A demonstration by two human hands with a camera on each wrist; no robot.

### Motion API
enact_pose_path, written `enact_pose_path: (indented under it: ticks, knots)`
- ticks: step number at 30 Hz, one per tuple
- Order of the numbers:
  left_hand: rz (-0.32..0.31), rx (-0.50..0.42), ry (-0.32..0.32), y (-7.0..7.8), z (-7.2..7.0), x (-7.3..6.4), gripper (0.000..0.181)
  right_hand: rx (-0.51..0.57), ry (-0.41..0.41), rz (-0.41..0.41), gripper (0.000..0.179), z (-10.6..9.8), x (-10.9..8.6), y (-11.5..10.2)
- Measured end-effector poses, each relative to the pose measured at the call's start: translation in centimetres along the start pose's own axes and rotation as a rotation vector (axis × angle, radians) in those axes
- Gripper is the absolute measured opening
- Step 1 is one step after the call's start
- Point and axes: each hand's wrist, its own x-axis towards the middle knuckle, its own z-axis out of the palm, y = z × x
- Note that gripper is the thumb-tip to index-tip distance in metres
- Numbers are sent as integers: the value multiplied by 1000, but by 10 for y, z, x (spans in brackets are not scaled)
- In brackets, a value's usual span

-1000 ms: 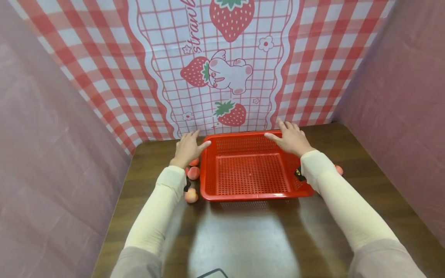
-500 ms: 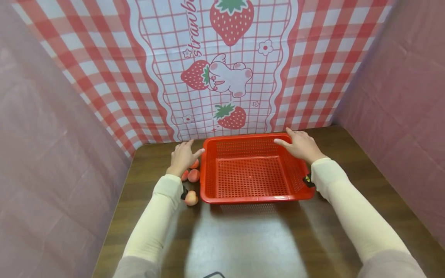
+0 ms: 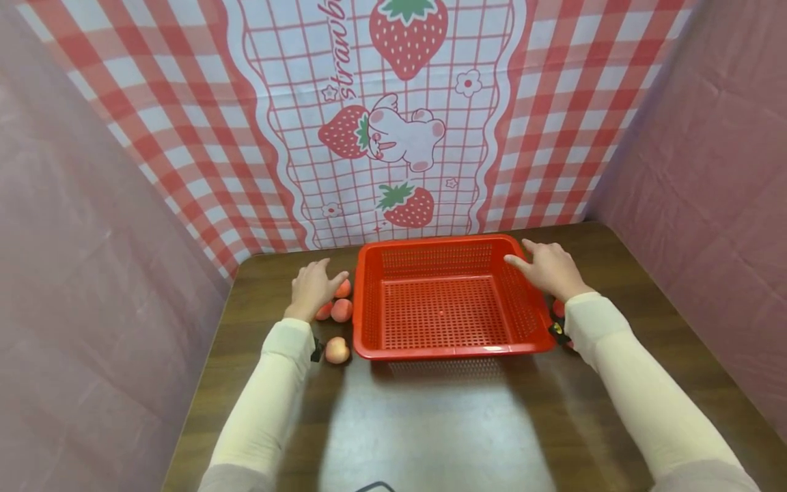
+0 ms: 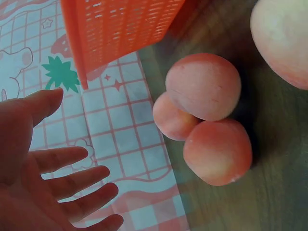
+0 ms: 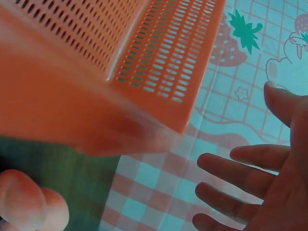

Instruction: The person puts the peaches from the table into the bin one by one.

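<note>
A red plastic basket [image 3: 443,352] with perforated walls stands on the table, nothing inside it. My left hand [image 3: 310,290] hovers by the basket's left side with its fingers spread, holding nothing. Below it lie several peaches, one a pinkish peach [image 3: 341,310] and a paler peach [image 3: 337,350] nearer me; the left wrist view shows a cluster of three peaches [image 4: 204,86]. On the basket's right, my right hand [image 3: 553,268] is held above the rim, fingers extended and holding nothing. More peaches [image 5: 23,202] lie under it, partly hidden by the arm in the head view.
Behind the table hangs a strawberry-print checked cloth [image 3: 406,137]. Pink curtains [image 3: 707,171] close off both sides. A thin dark curved edge [image 3: 375,486] shows at the bottom of the head view. The wooden table [image 3: 246,383] reflects light in front of the basket.
Both hands have moved outward, away from the basket: the left further left, the right further right. More of the peaches on both sides shows now. The basket stays in place.
</note>
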Motion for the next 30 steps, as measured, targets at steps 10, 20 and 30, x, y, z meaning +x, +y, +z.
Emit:
enact_pose_path:
  ticks: [10, 20, 30]
  knots:
    - [-31, 3, -24, -13, 3, -6, 68, 15, -48, 29, 79, 3, -11, 8]
    - [-64, -1, -24, -26, 9, -11, 67, 28, -80, 53, 71, 10, -16, 20]
    - [-99, 5, -33, -36, 18, -15, 64, 42, -106, 63, 68, 14, -23, 28]
